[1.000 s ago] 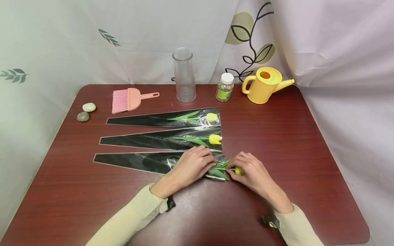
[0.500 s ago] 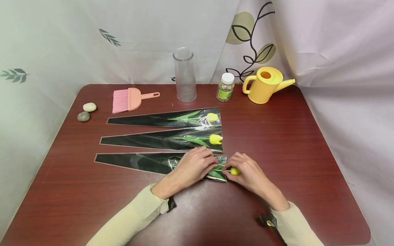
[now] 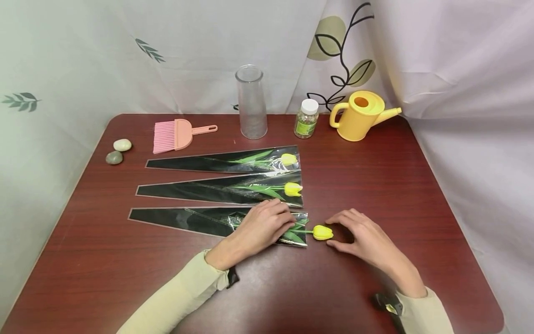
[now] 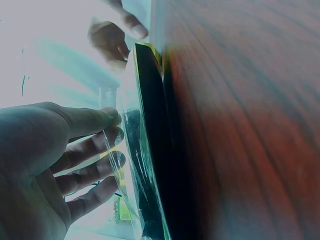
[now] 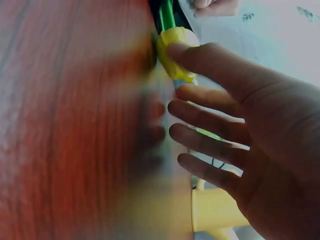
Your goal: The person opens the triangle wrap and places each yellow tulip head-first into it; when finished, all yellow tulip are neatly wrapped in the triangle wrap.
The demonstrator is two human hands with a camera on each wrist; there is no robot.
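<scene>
In the head view, my left hand point(image 3: 263, 223) is over the wide end of the nearest black-and-clear flower sleeve point(image 3: 175, 219). Its thumb and fingers pinch the sleeve's clear film point(image 4: 117, 165), as the left wrist view shows. A yellow artificial tulip point(image 3: 322, 233) lies with its head outside the sleeve's right end and its green leaves inside. Just right of the bloom is my right hand point(image 3: 369, 239), thumb and fingers spread apart, holding nothing. In the right wrist view its thumb overlaps the tulip head point(image 5: 172, 37); contact is unclear there.
Two more sleeves, the middle one point(image 3: 187, 189) and the far one point(image 3: 187, 163), each hold a yellow tulip. Behind stand a clear vase point(image 3: 252, 106), a white-capped jar point(image 3: 306, 121) and a yellow watering can point(image 3: 354, 118). A pink brush point(image 3: 179, 134) and two stones point(image 3: 114, 157) lie left.
My right hand first pushed the tulip left, its leaves going into the sleeve. It then let go of the tulip and moved right. My left hand stayed in place.
</scene>
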